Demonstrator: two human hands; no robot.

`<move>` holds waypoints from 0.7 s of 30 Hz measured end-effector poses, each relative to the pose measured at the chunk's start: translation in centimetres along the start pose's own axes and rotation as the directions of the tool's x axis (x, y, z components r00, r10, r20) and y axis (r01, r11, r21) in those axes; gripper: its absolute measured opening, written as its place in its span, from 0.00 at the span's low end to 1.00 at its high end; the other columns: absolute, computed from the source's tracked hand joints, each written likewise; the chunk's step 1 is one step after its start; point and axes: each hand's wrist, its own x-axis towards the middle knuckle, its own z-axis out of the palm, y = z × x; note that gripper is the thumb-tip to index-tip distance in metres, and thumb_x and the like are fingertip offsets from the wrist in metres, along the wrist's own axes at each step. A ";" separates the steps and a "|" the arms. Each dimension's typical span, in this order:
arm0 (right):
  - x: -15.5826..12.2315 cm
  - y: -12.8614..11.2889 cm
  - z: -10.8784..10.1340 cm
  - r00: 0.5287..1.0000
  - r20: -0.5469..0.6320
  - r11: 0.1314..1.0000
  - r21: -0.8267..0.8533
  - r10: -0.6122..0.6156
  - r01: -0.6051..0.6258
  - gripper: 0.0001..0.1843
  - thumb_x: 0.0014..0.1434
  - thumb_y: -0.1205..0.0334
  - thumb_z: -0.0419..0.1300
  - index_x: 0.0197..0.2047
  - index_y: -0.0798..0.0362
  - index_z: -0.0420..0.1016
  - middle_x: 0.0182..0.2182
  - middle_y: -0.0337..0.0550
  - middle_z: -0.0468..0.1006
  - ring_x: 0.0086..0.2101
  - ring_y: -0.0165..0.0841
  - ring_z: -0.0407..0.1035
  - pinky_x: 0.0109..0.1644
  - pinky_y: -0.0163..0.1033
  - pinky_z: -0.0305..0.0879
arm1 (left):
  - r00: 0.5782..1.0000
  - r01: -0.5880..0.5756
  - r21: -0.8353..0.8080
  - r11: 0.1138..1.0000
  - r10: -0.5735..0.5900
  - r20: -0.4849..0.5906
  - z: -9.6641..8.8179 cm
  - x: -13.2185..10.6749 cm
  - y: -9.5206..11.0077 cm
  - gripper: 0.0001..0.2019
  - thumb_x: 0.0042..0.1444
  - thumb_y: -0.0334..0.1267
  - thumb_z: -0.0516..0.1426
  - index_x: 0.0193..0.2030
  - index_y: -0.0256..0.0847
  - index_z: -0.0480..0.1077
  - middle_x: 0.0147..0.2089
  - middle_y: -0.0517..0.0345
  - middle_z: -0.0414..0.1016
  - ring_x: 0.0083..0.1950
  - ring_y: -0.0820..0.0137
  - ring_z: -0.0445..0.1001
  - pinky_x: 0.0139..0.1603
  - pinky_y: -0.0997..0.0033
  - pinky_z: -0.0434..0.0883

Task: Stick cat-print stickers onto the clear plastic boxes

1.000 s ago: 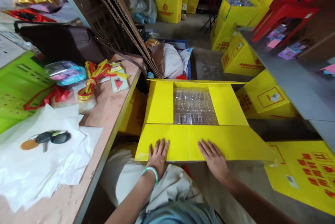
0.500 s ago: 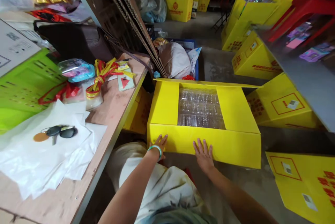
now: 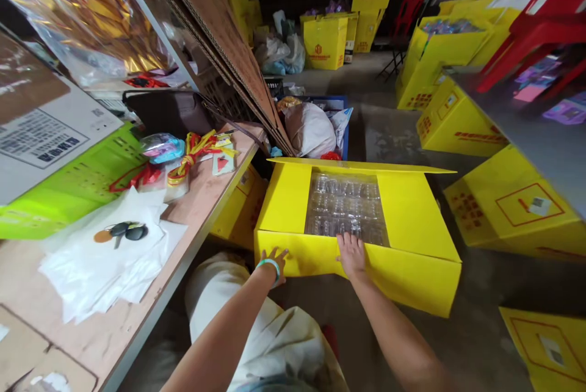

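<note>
A yellow cardboard box sits in front of me with its top partly open. Clear plastic packs show in rows through the gap between its side flaps. My left hand, with a pale green bangle at the wrist, rests against the left part of the near flap, fingers spread. Farther right, my right hand has its fingers close together and bent over the upper edge of that flap. The undersides of both hands are hidden.
A wooden table on the left bears white sheets, keys and red-yellow ribbon. Cardboard sheets lean behind it. Yellow boxes stand at right, beside a grey table. A blue crate lies beyond my box.
My right hand has moved up from the flap's face to its upper edge, its fingers drawing together. The left hand stays on the flap. The view has tilted upward.
</note>
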 end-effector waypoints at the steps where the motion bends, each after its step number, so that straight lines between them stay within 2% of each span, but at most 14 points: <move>1: -0.5 -0.1 0.1 1.000 -0.001 1.000 0.004 0.009 -0.009 0.32 0.46 0.62 0.69 0.54 0.53 0.66 0.46 0.52 0.71 0.45 0.45 0.63 0.49 0.45 0.54 | 1.000 -0.003 0.012 1.000 0.003 0.000 -0.1 -0.2 0.1 0.31 0.51 0.49 0.60 0.63 0.51 0.60 0.72 0.53 0.46 0.71 0.48 0.44 0.65 0.35 0.45; 4: -2.3 -0.7 0.1 1.000 0.006 1.000 0.009 0.019 -0.019 0.33 0.45 0.62 0.70 0.54 0.53 0.66 0.46 0.51 0.70 0.45 0.44 0.63 0.51 0.46 0.53 | 1.000 -0.027 0.044 0.999 0.027 -0.013 -0.7 -0.9 0.7 0.23 0.58 0.45 0.56 0.59 0.40 0.63 0.64 0.47 0.60 0.62 0.55 0.61 0.60 0.42 0.59; 6: -3.5 -1.3 0.1 1.000 0.012 1.000 0.004 0.026 -0.026 0.34 0.44 0.61 0.71 0.54 0.51 0.66 0.46 0.50 0.70 0.46 0.44 0.63 0.52 0.46 0.53 | 0.996 -0.050 0.061 0.997 0.054 -0.073 -1.5 -1.0 1.5 0.20 0.60 0.44 0.55 0.56 0.38 0.64 0.59 0.47 0.65 0.57 0.59 0.67 0.56 0.48 0.65; 8: -4.3 -1.9 0.1 0.999 0.015 0.999 -0.009 0.042 -0.041 0.34 0.43 0.60 0.71 0.53 0.50 0.66 0.45 0.49 0.71 0.45 0.44 0.64 0.52 0.47 0.53 | 0.977 -0.100 0.086 0.991 0.114 -0.179 -2.8 -0.7 2.8 0.22 0.61 0.45 0.53 0.59 0.39 0.62 0.61 0.47 0.63 0.59 0.57 0.64 0.58 0.46 0.63; 10: -4.4 -2.3 0.1 0.998 0.010 0.998 -0.026 0.059 -0.059 0.34 0.41 0.60 0.72 0.52 0.49 0.67 0.45 0.49 0.71 0.45 0.45 0.64 0.52 0.48 0.54 | 0.940 -0.181 0.128 0.975 0.209 -0.270 -4.2 0.2 4.1 0.26 0.61 0.49 0.51 0.64 0.43 0.57 0.67 0.48 0.55 0.66 0.54 0.54 0.64 0.44 0.53; 12: -4.0 -2.5 0.1 0.998 -0.002 0.997 -0.036 0.068 -0.068 0.34 0.40 0.61 0.72 0.52 0.49 0.68 0.45 0.50 0.71 0.45 0.46 0.64 0.53 0.49 0.54 | 0.910 -0.238 0.176 0.955 0.283 -0.304 -5.7 1.3 5.1 0.31 0.59 0.53 0.50 0.67 0.45 0.54 0.69 0.49 0.53 0.70 0.53 0.46 0.67 0.43 0.43; 15: -2.9 -2.2 0.2 0.997 -0.022 0.996 -0.035 0.076 -0.077 0.36 0.39 0.62 0.73 0.52 0.49 0.68 0.47 0.51 0.72 0.45 0.48 0.65 0.54 0.50 0.55 | 0.895 -0.263 0.238 0.935 0.329 -0.301 -7.5 2.8 5.3 0.34 0.55 0.57 0.53 0.65 0.40 0.59 0.63 0.43 0.64 0.67 0.50 0.51 0.67 0.44 0.41; 17: -2.4 -1.9 0.4 0.997 -0.026 0.997 -0.028 0.077 -0.078 0.34 0.39 0.63 0.72 0.51 0.47 0.69 0.46 0.51 0.72 0.45 0.48 0.66 0.54 0.51 0.56 | 0.881 -0.282 0.273 0.920 0.361 -0.305 -8.4 3.2 4.8 0.32 0.54 0.55 0.54 0.61 0.38 0.65 0.58 0.41 0.69 0.63 0.51 0.57 0.66 0.47 0.43; 21: -3.1 -1.5 0.8 0.998 -0.012 0.998 -0.013 0.058 -0.058 0.33 0.41 0.63 0.72 0.51 0.43 0.70 0.47 0.52 0.73 0.46 0.50 0.67 0.53 0.51 0.58 | 0.848 -0.269 0.298 0.916 0.371 -0.377 -9.6 2.2 3.5 0.17 0.57 0.39 0.53 0.51 0.39 0.74 0.52 0.42 0.74 0.58 0.53 0.62 0.63 0.48 0.48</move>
